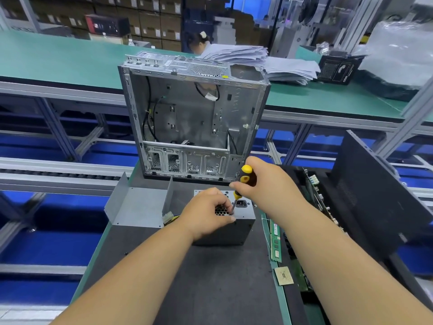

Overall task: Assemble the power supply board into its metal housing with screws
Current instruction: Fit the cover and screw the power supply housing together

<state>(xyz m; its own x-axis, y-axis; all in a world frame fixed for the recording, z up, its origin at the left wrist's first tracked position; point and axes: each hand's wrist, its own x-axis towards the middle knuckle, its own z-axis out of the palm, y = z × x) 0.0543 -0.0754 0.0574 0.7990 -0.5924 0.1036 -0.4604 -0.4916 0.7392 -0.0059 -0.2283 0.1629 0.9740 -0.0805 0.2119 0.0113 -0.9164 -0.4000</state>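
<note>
Power supply housing (230, 227), centre frame on the dark mat (210, 289): rigid sheet metal, probably hefty, sharp-edged; steady by its flat sides. Left hand (206, 214) pinches at the screwdriver (243, 181) tip; right hand (264, 181) grips the handle. Loose cover (138, 205) left; open chassis (194, 118) above.

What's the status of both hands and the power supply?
Right hand grips yellow-black screwdriver, tip down. Left hand steadies grey metal power supply box. Nothing blocking.
</note>
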